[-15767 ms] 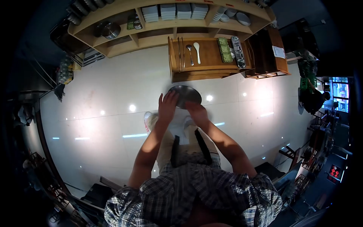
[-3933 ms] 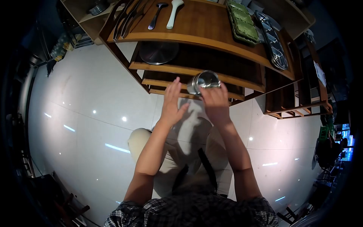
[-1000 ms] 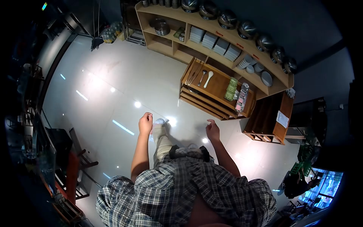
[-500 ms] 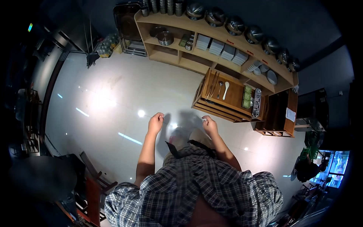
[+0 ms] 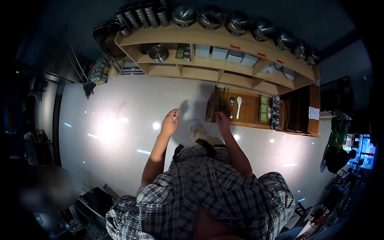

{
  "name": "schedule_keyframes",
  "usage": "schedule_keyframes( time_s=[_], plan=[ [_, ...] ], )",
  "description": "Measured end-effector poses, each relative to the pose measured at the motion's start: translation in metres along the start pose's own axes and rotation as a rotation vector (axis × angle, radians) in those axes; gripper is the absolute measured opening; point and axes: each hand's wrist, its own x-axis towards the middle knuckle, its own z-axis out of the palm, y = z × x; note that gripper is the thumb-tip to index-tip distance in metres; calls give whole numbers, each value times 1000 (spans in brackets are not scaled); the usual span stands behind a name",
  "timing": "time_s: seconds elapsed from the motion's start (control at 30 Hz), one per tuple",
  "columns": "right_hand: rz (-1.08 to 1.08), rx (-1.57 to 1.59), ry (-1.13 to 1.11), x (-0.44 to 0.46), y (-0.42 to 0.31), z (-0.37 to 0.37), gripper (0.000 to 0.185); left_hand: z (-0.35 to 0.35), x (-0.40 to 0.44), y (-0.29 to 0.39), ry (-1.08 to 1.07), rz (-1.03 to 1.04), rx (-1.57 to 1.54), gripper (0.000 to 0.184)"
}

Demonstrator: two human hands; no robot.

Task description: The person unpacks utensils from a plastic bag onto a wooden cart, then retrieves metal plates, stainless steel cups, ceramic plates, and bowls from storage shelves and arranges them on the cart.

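Observation:
My left hand [image 5: 170,123] is over the floor left of the wooden cart, its fingers loosely bent and apart from the thumb, with nothing between them. My right hand [image 5: 223,122] is at the near left corner of the cart [image 5: 250,109], fingers curled in, with no object visible in them. Beside that hand on the cart top lie long metal tongs [image 5: 224,102], a metal spoon [image 5: 232,105] and a white spoon [image 5: 239,107]. Farther right are a green compartment tray [image 5: 263,108] and a metal compartment tray [image 5: 275,112].
Behind the cart a long shelf [image 5: 176,33] holds steel pots [image 5: 159,53], stacked white dishes [image 5: 219,53], metal cups [image 5: 149,15] and domed vessels [image 5: 238,23]. A darker wooden unit [image 5: 300,108] adjoins the cart. A person [image 5: 338,159] is at the far right.
Since the earliest frame, the round metal plate has left my hands, and the metal container held later is gone too. Over the last second, the shelf and cart have come nearer to my hands.

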Motion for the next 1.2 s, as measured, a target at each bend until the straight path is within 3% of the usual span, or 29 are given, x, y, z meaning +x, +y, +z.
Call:
schedule_keyframes(
  time_s=[0.23,0.33,0.43,0.47,0.6,0.73,0.8,0.97,1.03,1.2],
  plan=[
    [-69,32,-32,95,-25,24,19,-8,90,5,-18,34,-17,35],
    [55,-53,-41,114,-36,22,20,-1,118,-9,-149,45,-25,36],
    [14,-90,98,115,-42,13,19,22,159,-37,-279,61,-42,39],
    [41,-85,152,114,-40,12,19,31,174,-48,-296,169,-19,38],
    [174,-24,393,72,1,-5,19,42,228,-17,-544,237,35,38],
    [338,2,554,25,50,-35,27,80,249,24,-539,319,46,38],
    [413,2,595,2,68,-57,29,108,241,46,-467,500,151,45],
    [370,-204,806,-64,140,-137,43,200,172,115,-551,547,187,57],
    [428,-237,716,-96,169,-182,52,240,130,153,-447,647,261,60],
    [472,-560,621,-145,207,-284,67,336,26,232,-559,641,271,64]
  ],
)
